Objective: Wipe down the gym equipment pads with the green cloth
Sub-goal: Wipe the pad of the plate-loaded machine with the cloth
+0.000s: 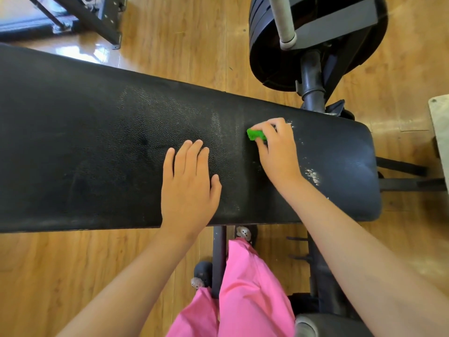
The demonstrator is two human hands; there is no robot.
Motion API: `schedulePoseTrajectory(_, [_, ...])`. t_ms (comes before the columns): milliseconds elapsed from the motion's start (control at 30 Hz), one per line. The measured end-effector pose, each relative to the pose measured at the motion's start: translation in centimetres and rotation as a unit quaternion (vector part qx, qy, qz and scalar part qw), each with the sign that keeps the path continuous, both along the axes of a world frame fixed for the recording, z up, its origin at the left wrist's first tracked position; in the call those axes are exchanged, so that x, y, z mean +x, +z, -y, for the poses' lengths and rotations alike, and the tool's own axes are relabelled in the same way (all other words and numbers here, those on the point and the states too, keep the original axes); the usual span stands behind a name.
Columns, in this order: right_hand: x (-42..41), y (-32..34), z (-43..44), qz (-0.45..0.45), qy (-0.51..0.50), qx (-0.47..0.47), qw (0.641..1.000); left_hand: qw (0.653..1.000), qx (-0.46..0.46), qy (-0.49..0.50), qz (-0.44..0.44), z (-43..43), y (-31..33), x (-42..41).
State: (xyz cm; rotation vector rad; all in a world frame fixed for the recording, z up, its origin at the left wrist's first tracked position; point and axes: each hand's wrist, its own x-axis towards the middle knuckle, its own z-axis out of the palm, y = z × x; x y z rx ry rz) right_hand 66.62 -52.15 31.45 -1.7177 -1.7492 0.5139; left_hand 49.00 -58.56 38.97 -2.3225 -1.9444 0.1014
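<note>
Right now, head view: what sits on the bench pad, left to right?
Across the bench pad: left hand lying flat → green cloth → right hand gripping it → white dust patch near the pad's right end.

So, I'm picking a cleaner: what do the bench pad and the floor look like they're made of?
Bench pad: likely black vinyl or faux leather, going by its pebbled grain and dull sheen. Floor: wood or wood-look laminate, glossy, with plank grain and bright reflections.

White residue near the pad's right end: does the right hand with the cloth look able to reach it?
Probably yes. The right hand grips the green cloth on the pad; the white residue lies on bare pad beside its wrist, nothing between.
</note>
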Motion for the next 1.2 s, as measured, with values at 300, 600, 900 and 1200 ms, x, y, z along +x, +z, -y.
schedulePoseTrajectory(300, [1.8, -1.0, 11.9, 0.0, 0.039, -0.033, 0.999, 1.0, -0.003, -0.003, -0.003, 0.0, 0.0, 0.0])
schedulePoseTrajectory(600, [0.1, 0.1, 3.6, -0.02, 0.017, -0.013, 1.0, 1.0, -0.008, 0.001, -0.003, 0.1, 0.0, 0.1])
schedulePoseTrajectory(900, [-0.9, -0.3, 10.5, -0.062, 0.027, -0.008, 0.998, 0.998, -0.012, -0.005, 0.055, 0.1, 0.1, 0.5])
schedulePoseTrajectory(1200, [6.0, -3.7, 11.9, -0.01, -0.075, -0.067, 0.995, 0.993, -0.056, -0.088, 0.057, 0.7, -1.3, 2.7])
